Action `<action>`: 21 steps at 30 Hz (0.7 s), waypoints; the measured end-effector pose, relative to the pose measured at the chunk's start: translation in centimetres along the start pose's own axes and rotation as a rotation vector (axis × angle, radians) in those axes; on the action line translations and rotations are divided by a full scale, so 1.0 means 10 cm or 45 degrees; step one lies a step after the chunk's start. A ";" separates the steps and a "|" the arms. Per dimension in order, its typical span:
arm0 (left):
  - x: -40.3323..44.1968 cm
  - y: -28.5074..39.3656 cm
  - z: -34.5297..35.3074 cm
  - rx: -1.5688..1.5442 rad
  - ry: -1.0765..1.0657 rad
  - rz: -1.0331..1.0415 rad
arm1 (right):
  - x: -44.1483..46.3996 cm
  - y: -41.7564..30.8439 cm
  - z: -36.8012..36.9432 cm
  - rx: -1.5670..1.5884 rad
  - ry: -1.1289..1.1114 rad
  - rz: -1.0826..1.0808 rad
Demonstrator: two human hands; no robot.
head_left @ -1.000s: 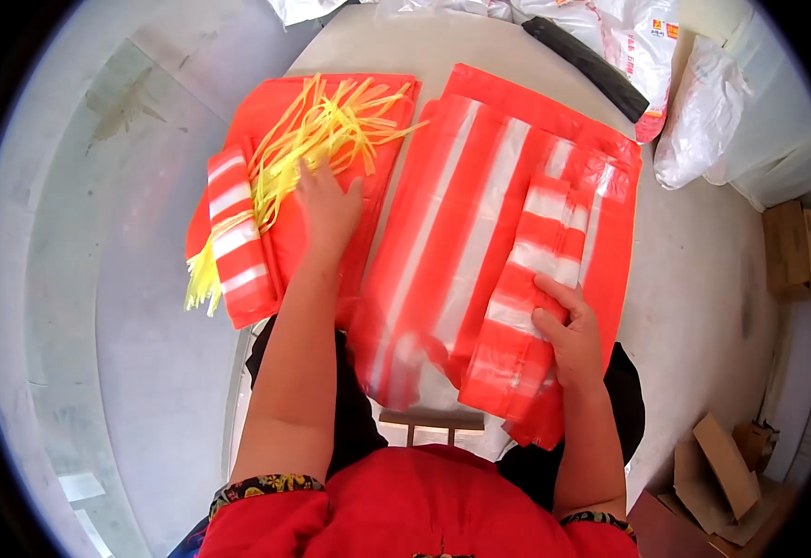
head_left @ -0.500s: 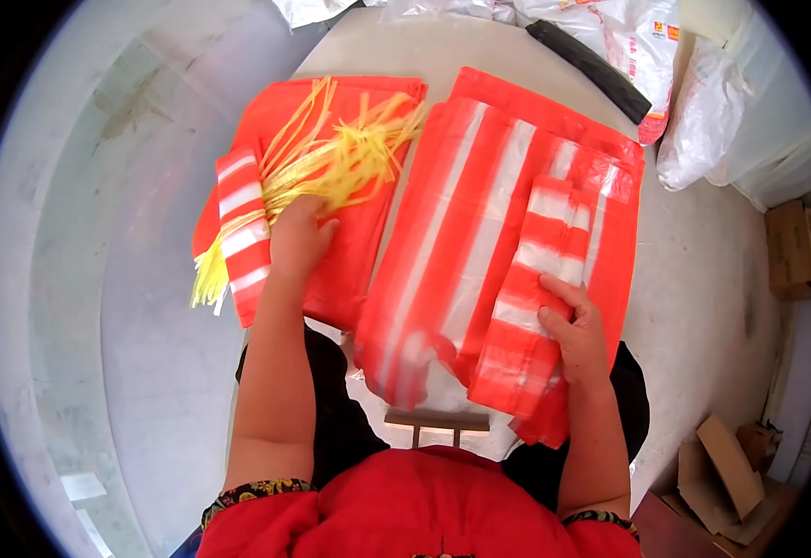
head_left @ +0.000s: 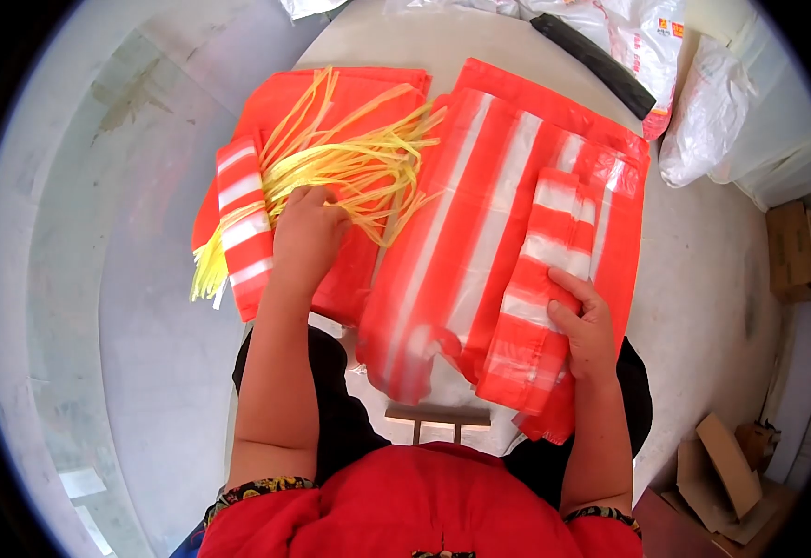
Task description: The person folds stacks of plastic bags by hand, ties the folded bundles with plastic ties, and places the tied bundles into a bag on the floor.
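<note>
My left hand (head_left: 309, 237) pinches some of the yellow plastic strips (head_left: 368, 172), whose loose ends fan out to the right. These strips pass around a narrow folded red-and-white striped plastic bundle (head_left: 245, 232). Both lie on a stack of plain red plastic sheets or bags (head_left: 354, 284). My right hand (head_left: 586, 321) grips another folded striped plastic bundle (head_left: 535, 279), thumb and fingers over its right edge. Beneath it is a wide stack of red-and-white striped plastic bags (head_left: 484, 214), its near end curling up.
A black roll (head_left: 593, 67) and white printed sacks (head_left: 642, 46) are at the back right. A white plastic bag (head_left: 703, 116) stands beside them. Cardboard boxes (head_left: 791, 251) sit at the right, with an open carton (head_left: 726, 474) at lower right. A small wooden frame (head_left: 438, 417) shows between my knees.
The yellow strips, bunched and blurred before, now spread wider to the right. My left hand has turned slightly and closed on them. My right hand stays on its striped bundle.
</note>
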State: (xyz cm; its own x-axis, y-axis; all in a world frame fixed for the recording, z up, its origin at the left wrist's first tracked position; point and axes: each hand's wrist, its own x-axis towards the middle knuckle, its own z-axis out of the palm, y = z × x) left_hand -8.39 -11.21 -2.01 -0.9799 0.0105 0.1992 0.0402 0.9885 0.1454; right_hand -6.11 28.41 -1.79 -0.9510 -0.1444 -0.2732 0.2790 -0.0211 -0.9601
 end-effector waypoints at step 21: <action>-0.08 2.03 0.37 -1.190 -0.343 0.599 | -0.20 0.15 -0.64 0.549 0.038 -0.461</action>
State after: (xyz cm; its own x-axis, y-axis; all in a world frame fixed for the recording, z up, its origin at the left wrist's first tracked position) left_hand -7.47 9.41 -2.84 -0.8335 0.5044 0.2253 0.4451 0.3716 0.8147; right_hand -4.67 34.99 -3.07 -0.9978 -0.0247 0.0616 -0.0429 -0.4676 -0.8829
